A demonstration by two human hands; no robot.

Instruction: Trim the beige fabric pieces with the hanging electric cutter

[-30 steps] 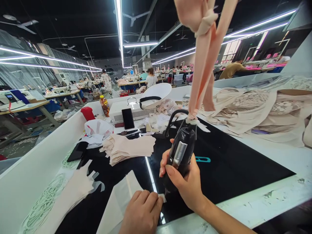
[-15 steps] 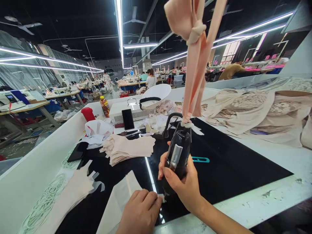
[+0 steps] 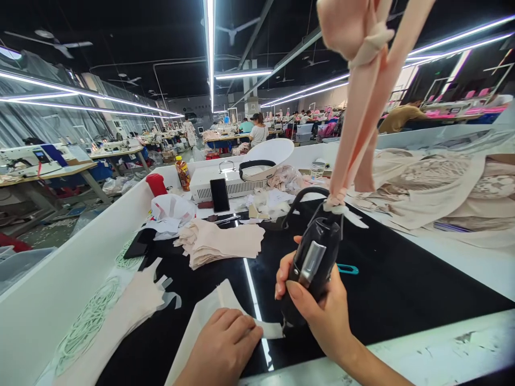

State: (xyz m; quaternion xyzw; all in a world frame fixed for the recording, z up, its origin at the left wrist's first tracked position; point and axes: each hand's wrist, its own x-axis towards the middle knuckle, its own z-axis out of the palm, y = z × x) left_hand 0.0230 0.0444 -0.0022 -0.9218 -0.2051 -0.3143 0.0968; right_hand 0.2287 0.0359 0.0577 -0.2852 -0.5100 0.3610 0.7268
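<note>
My right hand (image 3: 322, 300) is wrapped round a black hand-held electric tool (image 3: 317, 252) with a silver lever on its side. The tool stands upright, its lower end beside a narrow light strip (image 3: 270, 328). Knotted pink fabric bands (image 3: 354, 118) are tied to its top and run upward. My left hand (image 3: 229, 343) presses down on a cream fabric piece (image 3: 205, 316), fingers together, and the strip comes out from under its fingertips. What lies under the palm is hidden. The black work surface (image 3: 386, 300) is beneath both hands.
A stack of cut fabric pieces (image 3: 223, 244) lies ahead. More cut fabric (image 3: 129, 311) and green cord (image 3: 86, 321) are at the left. A teal tool (image 3: 348, 269) lies beyond my right hand. Behind are a phone (image 3: 219, 195), a white box (image 3: 201, 183) and a bottle (image 3: 182, 172). Cloth (image 3: 422, 182) is heaped right.
The view has turned slightly left. The black tool in my right hand is farther from my left hand, and more of the strip shows between them. My left hand still presses the fabric.
</note>
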